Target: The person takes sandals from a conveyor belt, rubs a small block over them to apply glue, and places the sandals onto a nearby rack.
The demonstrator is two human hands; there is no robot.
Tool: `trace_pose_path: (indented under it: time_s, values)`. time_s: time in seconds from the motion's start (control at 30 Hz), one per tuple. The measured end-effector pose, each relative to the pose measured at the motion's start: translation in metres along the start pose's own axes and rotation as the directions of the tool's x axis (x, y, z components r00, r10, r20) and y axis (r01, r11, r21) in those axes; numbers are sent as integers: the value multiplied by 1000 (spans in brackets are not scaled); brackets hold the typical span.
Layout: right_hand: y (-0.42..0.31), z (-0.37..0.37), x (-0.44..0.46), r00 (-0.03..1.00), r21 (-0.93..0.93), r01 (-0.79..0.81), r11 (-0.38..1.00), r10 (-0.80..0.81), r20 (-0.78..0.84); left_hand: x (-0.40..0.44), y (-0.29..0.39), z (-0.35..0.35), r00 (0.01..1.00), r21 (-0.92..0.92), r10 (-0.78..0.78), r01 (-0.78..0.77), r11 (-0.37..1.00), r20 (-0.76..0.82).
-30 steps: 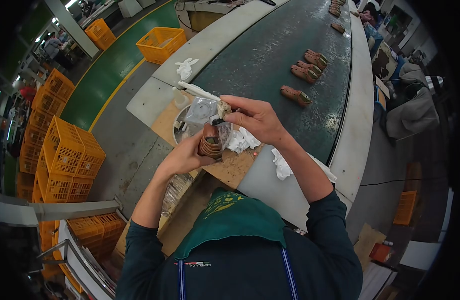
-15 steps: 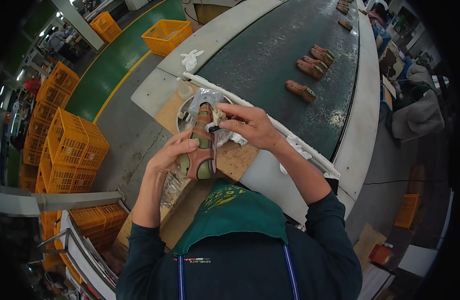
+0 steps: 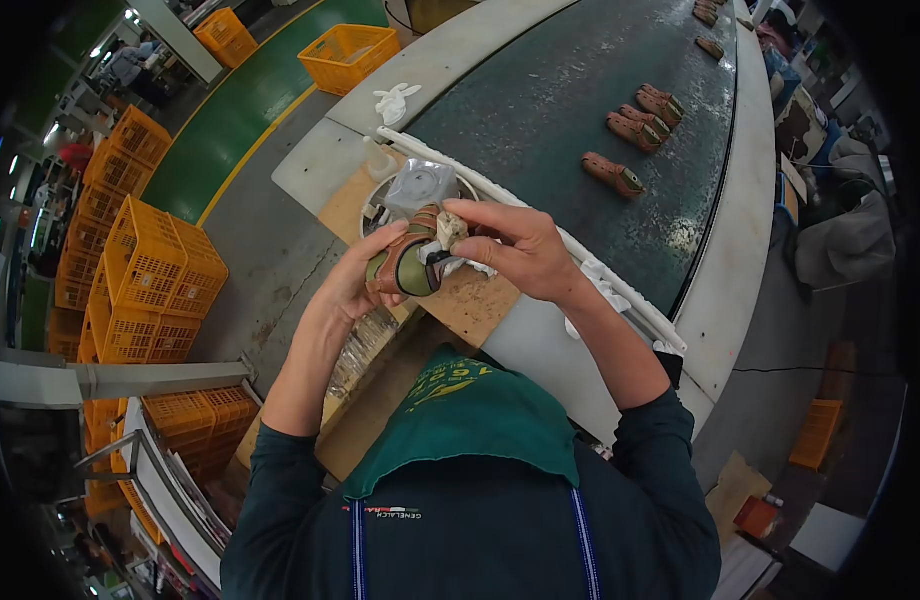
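Observation:
A brown and green strappy shoe (image 3: 416,272) is gripped in my left hand (image 3: 352,284), its rounded green end turned toward me. Thumb and fingers of that hand wrap its left side. My right hand (image 3: 525,250) pinches a small, crumpled beige cloth (image 3: 449,230) against the shoe's right side. Something small and dark shows just under the cloth; I cannot make out what it is. Behind the shoe, a clear plastic container (image 3: 420,184) sits in a round basin (image 3: 466,190), next to a white bottle (image 3: 380,160).
A dark green conveyor belt (image 3: 540,120) runs away to the right, carrying several similar shoes (image 3: 613,175). A white glove (image 3: 395,103) lies on its pale border. Yellow crates (image 3: 155,270) stand stacked at left, and one crate (image 3: 350,58) stands farther back. Another person (image 3: 130,72) is far left.
The shoe has tilted from lengthwise to more end-on, its green end raised toward me. My left hand has moved up and turned with it. The right hand keeps the cloth at its side.

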State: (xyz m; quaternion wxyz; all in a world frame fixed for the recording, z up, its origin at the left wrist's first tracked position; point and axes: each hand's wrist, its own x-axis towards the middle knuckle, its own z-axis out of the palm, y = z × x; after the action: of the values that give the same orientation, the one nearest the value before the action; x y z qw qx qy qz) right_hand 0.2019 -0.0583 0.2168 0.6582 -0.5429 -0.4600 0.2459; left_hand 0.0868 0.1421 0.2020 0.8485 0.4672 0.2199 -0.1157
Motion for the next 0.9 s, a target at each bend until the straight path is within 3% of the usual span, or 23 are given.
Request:
trace_pose_path:
  time_s: [0.07,0.13,0.23,0.3,0.33,0.37,0.4,0.43,0.47,0.5,0.53,0.6,0.63,0.7,0.73,0.9]
  values:
    - [-2,-4,-1,1000,-50,28,998,-27,14,7,0,-1,1000,-45,-9,9,999,-16]
    - [0,-8,-1,970,-201,240,950,-224,98,9,2,4,999,-86,-20,18,996,-30]
    - [7,-13,-2,945,-197,326,925,-315,84,12,8,9,999,-222,-37,35,974,-3]
    - [17,-21,-3,964,-197,258,946,-264,-8,18,8,-4,954,-241,83,-12,970,288]
    - [20,-25,-3,974,-195,185,963,-206,-95,15,9,3,955,-238,86,-17,971,285]
    - [20,-27,-3,973,-190,188,963,-209,-94,6,9,17,970,-256,191,-148,955,151]
    - [19,-29,-3,964,-98,138,986,-156,-217,1,9,25,956,-253,292,-278,927,17]
    - [19,-34,-1,940,-1,99,995,-94,-328,1,9,24,955,-248,298,-284,926,17]
    - [23,-37,0,925,-17,70,997,-71,-374,2,7,20,893,-10,449,-449,893,31]
    - [25,-40,0,926,-13,73,997,-73,-370,1,4,17,810,224,581,-583,781,81]
    - [25,-42,-1,932,74,31,997,-2,-363,-6,-3,16,757,393,652,-587,708,-43]
    - [34,-42,-1,939,168,-14,986,71,-337,-12,-12,9,819,752,574,-366,547,-19]
    - [40,-38,-1,943,216,-47,975,114,-311,-14,-13,10,816,754,576,-359,550,-32]
    - [50,-34,1,947,285,-97,954,177,-268,-17,-12,16,504,844,791,-535,-29,346]
    - [54,-30,3,949,291,-104,951,182,-256,-19,-13,20,433,836,769,-498,-231,470]
    - [74,-18,12,940,406,-184,895,280,-192,-25,-32,29,416,845,766,-440,-303,491]
